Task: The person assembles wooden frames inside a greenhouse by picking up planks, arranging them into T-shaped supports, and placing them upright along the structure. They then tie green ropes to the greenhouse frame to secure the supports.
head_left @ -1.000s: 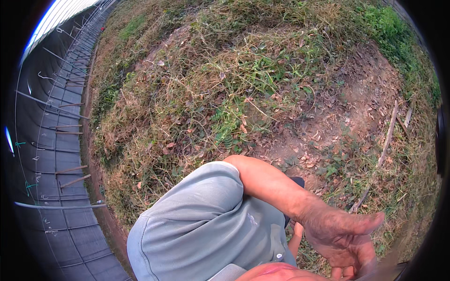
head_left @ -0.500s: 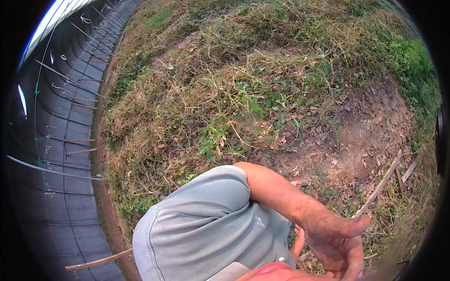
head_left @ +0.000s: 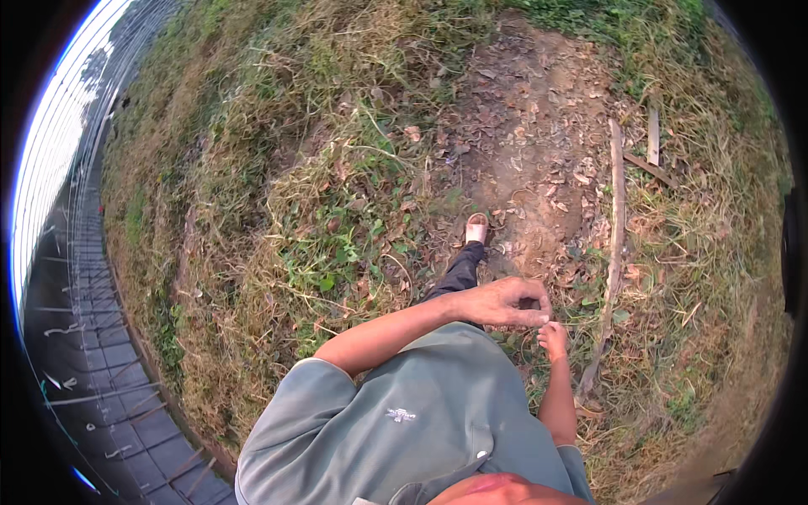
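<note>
In front of my grey-green shirt (head_left: 438, 396), both hands meet fingertip to fingertip. My left hand (head_left: 507, 301) reaches across from the left with its fingers curled and thumb tip drawn in toward them. Just beyond its fingertips is my right hand (head_left: 553, 339), smaller in view, with fingers bent together. Whatever lies between the fingertips, if anything, is too small to make out. Below the hands, one foot in an open-toed sandal (head_left: 476, 227) stands on the leaf-strewn soil, under a dark trouser leg (head_left: 459, 273).
A long wooden pole (head_left: 616, 219) lies on the ground to the right, with short boards (head_left: 653, 139) beside it. Dry, tangled vines (head_left: 320, 210) cover the left side. A bare dirt strip (head_left: 539, 109) runs ahead. Dark sheeting on a frame (head_left: 105, 362) borders the far left.
My view has swung to the right and down, bringing my foot and the dirt strip into sight. My left hand, earlier low at the right with fingers apart, now meets my right hand.
</note>
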Available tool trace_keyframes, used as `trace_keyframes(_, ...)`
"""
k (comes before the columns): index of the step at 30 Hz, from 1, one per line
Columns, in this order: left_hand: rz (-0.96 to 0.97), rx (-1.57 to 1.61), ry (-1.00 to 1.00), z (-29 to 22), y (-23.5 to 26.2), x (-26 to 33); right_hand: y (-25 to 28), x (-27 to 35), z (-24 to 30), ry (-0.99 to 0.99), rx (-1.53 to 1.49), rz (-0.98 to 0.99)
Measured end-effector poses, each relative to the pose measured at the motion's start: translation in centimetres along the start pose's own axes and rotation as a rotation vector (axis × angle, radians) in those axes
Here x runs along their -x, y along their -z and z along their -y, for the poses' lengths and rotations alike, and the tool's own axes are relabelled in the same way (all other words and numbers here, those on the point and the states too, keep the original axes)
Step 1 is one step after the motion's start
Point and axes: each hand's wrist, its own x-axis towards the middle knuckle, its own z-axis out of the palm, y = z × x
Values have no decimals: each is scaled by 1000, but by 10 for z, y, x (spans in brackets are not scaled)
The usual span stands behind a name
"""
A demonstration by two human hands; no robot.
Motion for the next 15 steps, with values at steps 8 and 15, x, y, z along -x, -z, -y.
trace_keyframes(8,-70,-853,413,101,232,-122,-8,-70,35,-2,-117,-154)
trace_keyframes(15,-64,-782,504,90,346,-280,-18,-129,172,-23,-209,-239)
